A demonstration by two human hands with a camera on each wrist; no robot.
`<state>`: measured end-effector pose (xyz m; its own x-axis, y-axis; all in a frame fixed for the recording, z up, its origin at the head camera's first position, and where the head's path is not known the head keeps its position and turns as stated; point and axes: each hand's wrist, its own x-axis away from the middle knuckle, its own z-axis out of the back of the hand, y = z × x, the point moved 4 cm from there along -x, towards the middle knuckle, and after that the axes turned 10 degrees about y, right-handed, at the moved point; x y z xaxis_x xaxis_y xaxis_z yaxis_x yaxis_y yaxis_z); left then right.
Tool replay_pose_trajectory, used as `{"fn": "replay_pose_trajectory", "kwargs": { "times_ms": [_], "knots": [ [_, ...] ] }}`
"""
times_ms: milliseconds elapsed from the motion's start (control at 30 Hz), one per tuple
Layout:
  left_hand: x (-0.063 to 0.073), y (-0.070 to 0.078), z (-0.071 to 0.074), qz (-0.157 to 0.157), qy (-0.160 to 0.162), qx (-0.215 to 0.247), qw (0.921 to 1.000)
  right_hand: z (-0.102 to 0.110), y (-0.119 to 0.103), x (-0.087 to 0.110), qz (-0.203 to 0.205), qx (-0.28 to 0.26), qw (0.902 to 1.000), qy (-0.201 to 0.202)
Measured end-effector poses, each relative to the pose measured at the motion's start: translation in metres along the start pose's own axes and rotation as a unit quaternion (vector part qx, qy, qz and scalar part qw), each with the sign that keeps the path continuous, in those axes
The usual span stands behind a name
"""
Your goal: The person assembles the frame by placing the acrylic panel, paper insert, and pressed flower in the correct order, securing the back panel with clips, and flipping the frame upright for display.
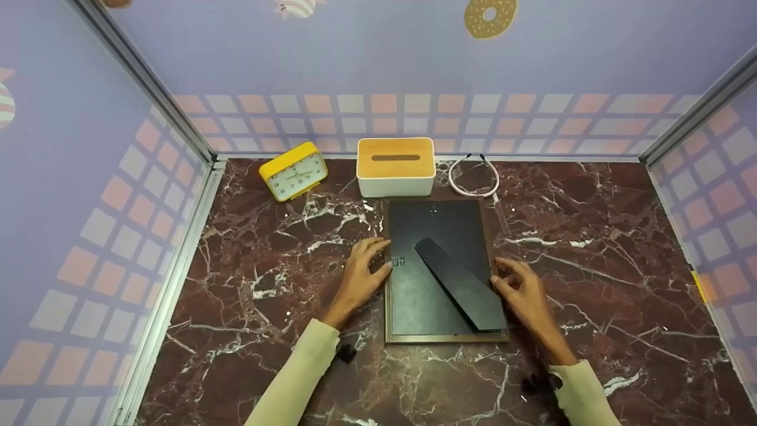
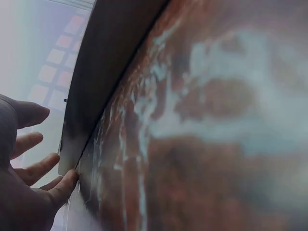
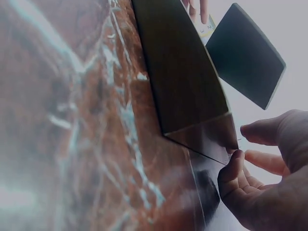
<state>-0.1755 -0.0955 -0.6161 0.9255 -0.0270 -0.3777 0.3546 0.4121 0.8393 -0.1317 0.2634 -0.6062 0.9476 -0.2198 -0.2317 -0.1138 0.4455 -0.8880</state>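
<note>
A picture frame (image 1: pixel 408 307) lies face down on the dark marble table, its black back showing. Its stand leg (image 1: pixel 458 287) slants out toward the lower right corner and juts up in the right wrist view. At the frame's left side is my left hand (image 1: pixel 361 275), fingers spread and fairly straight, fingertips at the edge. My right hand (image 1: pixel 523 290) is by the opposite side, its fingers loosely bent. In the right wrist view, a bent finger (image 3: pixel 235 166) meets the frame's edge while the thumb stays off it.
Behind the frame stands a white tissue box (image 1: pixel 396 187) with a wood-coloured lid. A yellow alarm clock (image 1: pixel 295 171) is to its left, a pale headband (image 1: pixel 473 194) to its right. Patterned wall panels (image 1: pixel 402 59) enclose the table at the back and sides.
</note>
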Motion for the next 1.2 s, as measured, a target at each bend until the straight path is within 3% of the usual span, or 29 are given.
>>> {"fn": "replay_pose_trajectory", "kwargs": {
  "times_ms": [200, 433, 700, 933, 1200],
  "knots": [
    [-0.01, -0.004, -0.007, 0.002, -0.019, -0.01, 0.9998, -0.002, -0.001, 0.003, 0.037, 0.004, 0.9991, -0.02],
    [-0.021, -0.007, -0.009, 0.016, -0.04, -0.032, 0.9986, -0.002, 0.0, 0.006, 0.019, 0.004, 0.9995, -0.025],
    [-0.034, -0.015, -0.014, -0.014, -0.032, -0.051, 0.9981, -0.002, -0.007, 0.01, 0.03, 0.01, 0.9995, -0.002],
    [-0.046, -0.023, -0.02, -0.04, -0.026, -0.086, 0.9951, 0.002, -0.035, 0.016, 0.048, -0.008, 0.9988, -0.003],
    [-0.055, -0.024, -0.027, -0.021, -0.055, -0.153, 0.9865, 0.001, -0.029, 0.016, 0.055, -0.013, 0.9984, -0.005]
  ]
}}
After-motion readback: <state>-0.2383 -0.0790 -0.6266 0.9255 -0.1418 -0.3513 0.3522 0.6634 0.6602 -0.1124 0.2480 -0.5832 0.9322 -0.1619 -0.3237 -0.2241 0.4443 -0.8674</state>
